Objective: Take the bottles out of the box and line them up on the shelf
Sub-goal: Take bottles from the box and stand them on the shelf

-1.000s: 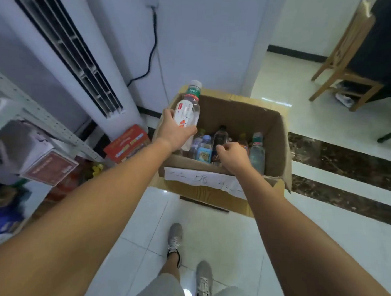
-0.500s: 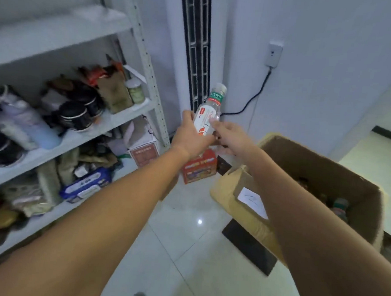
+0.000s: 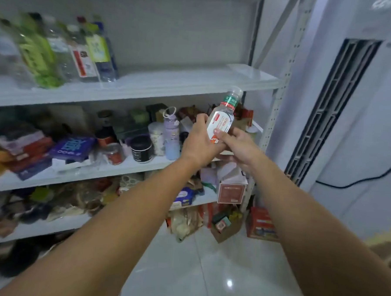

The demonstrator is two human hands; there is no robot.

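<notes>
A clear bottle (image 3: pixel 223 117) with a white cap, green neck band and red-and-white label is held tilted in front of the shelving. My left hand (image 3: pixel 199 143) grips its lower body from the left. My right hand (image 3: pixel 237 145) holds it from the right, thumb pressed on the label. Just above the bottle runs the upper white shelf (image 3: pixel 170 83), bare on its right half. Several bottles (image 3: pixel 66 50) with green, red and yellow labels stand in a row at that shelf's left. A corner of the cardboard box (image 3: pixel 386 248) shows at the right edge.
The middle shelf (image 3: pixel 112 168) is crowded with jars, a lilac flask (image 3: pixel 171 135) and boxes. Lower shelves hold bags and cartons. A red box (image 3: pixel 262 223) sits on the tiled floor. A tall white air conditioner (image 3: pixel 342 99) stands right of the shelf post.
My view swung left from the box to the shelving. The bottle rose from the box, my right hand joined my left on it, and both carried it up near the upper shelf.
</notes>
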